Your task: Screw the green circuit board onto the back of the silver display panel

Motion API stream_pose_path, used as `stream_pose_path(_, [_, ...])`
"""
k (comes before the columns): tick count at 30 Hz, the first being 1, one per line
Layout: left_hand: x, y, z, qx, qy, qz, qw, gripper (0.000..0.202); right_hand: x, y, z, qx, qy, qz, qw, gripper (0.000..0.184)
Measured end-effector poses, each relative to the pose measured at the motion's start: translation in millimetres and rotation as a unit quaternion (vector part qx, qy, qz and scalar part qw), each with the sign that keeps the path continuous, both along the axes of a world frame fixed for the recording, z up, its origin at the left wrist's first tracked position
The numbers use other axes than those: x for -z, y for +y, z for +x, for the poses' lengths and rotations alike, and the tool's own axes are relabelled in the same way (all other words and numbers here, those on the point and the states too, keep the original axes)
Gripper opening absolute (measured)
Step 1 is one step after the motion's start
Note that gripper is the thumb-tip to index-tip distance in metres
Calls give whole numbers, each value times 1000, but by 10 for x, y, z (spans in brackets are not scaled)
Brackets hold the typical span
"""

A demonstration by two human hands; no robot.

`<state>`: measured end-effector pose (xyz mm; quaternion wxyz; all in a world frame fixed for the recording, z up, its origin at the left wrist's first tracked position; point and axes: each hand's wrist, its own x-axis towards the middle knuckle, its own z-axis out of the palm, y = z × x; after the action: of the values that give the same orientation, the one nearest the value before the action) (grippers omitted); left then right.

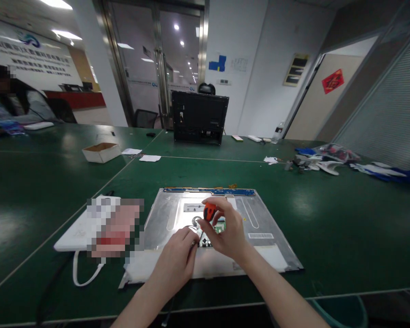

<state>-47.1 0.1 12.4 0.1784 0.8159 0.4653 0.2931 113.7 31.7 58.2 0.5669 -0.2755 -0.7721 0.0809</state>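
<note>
The right hand (227, 225) grips an orange-and-black screwdriver (209, 212) over the green board (220, 226) on the flat screen panel (172, 216). The left hand (177, 250), curled up, hides some; I can't tell what it pinches. A black monitor (200, 116) stands behind. The open box (104, 156) hides its bottom.

The board (220, 226) is partly covered by the left hand (178, 251) and right hand (229, 230); the screwdriver's (209, 212) tip cannot be made out. At eight o'clock, a pink item (123, 223) is blurred into blocks. At ten, a person (41, 105) is cut by the left edge; at four, a bin (350, 312) by the bottom.
</note>
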Motion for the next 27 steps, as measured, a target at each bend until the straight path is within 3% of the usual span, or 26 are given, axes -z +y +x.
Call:
stream_pose_path(5, [1, -5, 3, -3, 1, 3, 1000, 16, -10, 12, 1, 17, 6, 21, 1000, 44])
stream_pose_path(14, [-17, -14, -7, 4, -3, 6, 1000, 17, -58, -10, -3, 6, 3, -18, 1000, 48])
stream_pose_path(21, [-14, -9, -5, -4, 3, 3, 1000, 16, -38, 10, 0, 22, 7, 24, 999, 40])
stream_pose_path(27, [8, -7, -7, -1, -4, 10, 1000, 16, -55, -8, 9, 12, -10, -6, 1000, 44])
